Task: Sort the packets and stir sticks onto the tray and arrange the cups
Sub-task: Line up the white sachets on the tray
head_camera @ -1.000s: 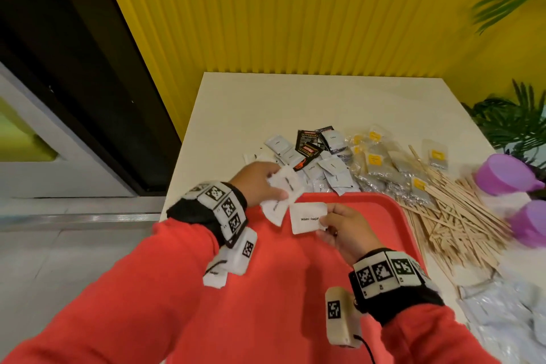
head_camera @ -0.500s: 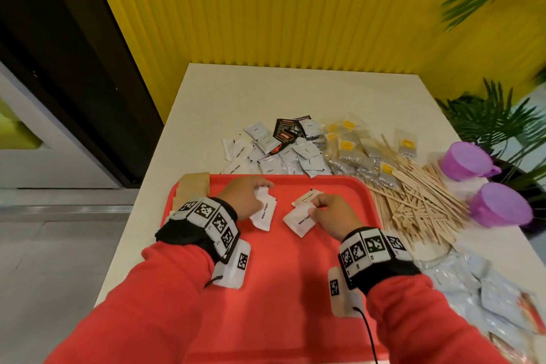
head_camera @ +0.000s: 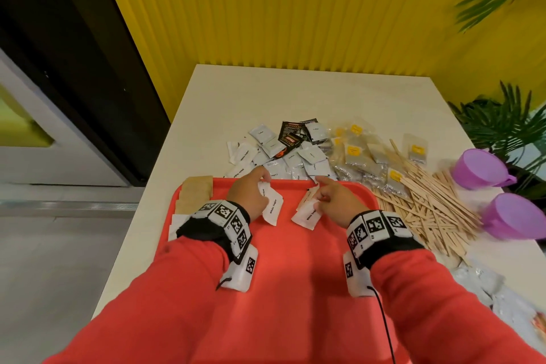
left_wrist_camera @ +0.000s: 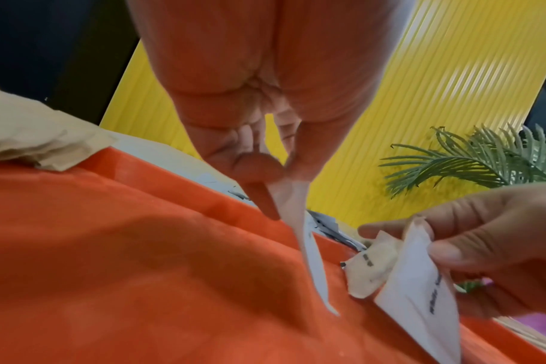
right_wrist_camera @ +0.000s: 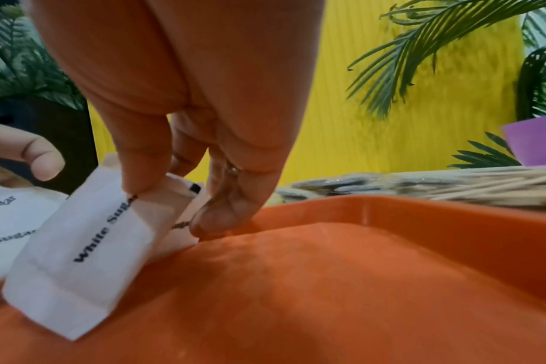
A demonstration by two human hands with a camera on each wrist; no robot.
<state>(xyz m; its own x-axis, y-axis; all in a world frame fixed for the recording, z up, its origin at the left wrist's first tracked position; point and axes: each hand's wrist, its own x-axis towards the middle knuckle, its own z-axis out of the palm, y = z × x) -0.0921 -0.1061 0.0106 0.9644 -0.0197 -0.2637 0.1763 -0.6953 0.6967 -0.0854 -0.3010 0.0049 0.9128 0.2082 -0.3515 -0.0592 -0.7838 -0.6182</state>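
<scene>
Your left hand (head_camera: 247,193) pinches white sugar packets (head_camera: 272,206) between thumb and fingers, low over the far part of the tray; in the left wrist view the packets hang edge-on with a lower corner at the tray floor. Your right hand (head_camera: 335,202) pinches 2 more white sugar packets (head_camera: 307,215), just right of the left hand, index finger pointing toward the far rim; the right wrist view shows the lower edge of that pair resting on the tray.

Largest to smallest:
- White table (head_camera: 310,94), against the yellow ribbed wall (head_camera: 295,9).
- Red tray (head_camera: 295,260) at the near edge, both hands over it.
- Pile of wooden stir sticks (head_camera: 428,204) on the table, just right of the tray.
- 2 purple cups (head_camera: 480,168), right of the sticks, 1 nearer than the other, both off the tray.
- Mixed packets (head_camera: 283,154) heaped on the table just beyond the tray's far rim: white ones, a few black ones.
- Clear tea bag packets (head_camera: 359,156) with yellow tags, between that heap and the sticks.
- Brown packets (head_camera: 196,193) in the tray's far left corner.
- Silvery packets (head_camera: 478,281) on the table at the near right, blurred.
</scene>
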